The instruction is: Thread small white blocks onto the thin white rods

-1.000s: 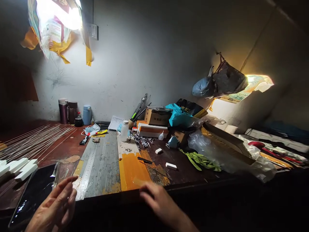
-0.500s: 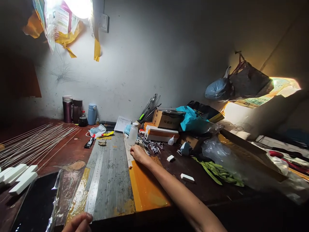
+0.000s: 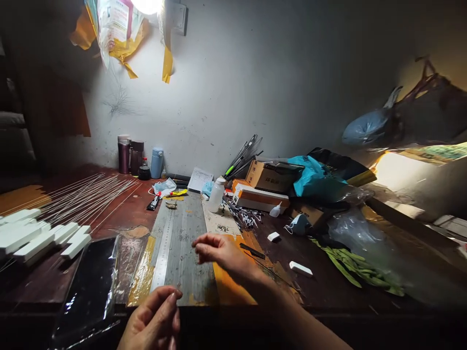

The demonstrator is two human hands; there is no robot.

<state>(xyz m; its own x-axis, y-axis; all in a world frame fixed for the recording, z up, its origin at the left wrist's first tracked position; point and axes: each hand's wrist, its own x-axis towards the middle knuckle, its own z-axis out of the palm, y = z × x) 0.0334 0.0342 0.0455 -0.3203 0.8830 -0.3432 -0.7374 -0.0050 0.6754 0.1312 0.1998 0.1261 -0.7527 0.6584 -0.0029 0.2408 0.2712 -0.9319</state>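
My left hand (image 3: 155,318) is at the front edge of the table, thumb and fingertips pinched together. Anything between them is too small to make out. Above the grey board (image 3: 191,243), my right hand (image 3: 222,255) also has its fingertips pressed together, and what they may hold cannot be seen. Beyond it, small dark bits (image 3: 223,228) lie on a pale strip (image 3: 211,219) beside a translucent squeeze bottle (image 3: 218,195). A steel ruler (image 3: 163,255) lies along the board's left side.
On the left, thin rods with white blocks (image 3: 38,243) on their ends lie beside a plastic-wrapped dark phone-like slab (image 3: 93,277). White-tipped small pieces (image 3: 250,219), boxes (image 3: 260,199), green pods (image 3: 350,267) and a clear bag (image 3: 350,226) crowd the right. Flasks (image 3: 124,154) stand by the wall.
My right hand has lifted off the pale strip and come back nearer my left hand, uncovering the dark bits. My left hand has risen further into view. The camera has turned left.
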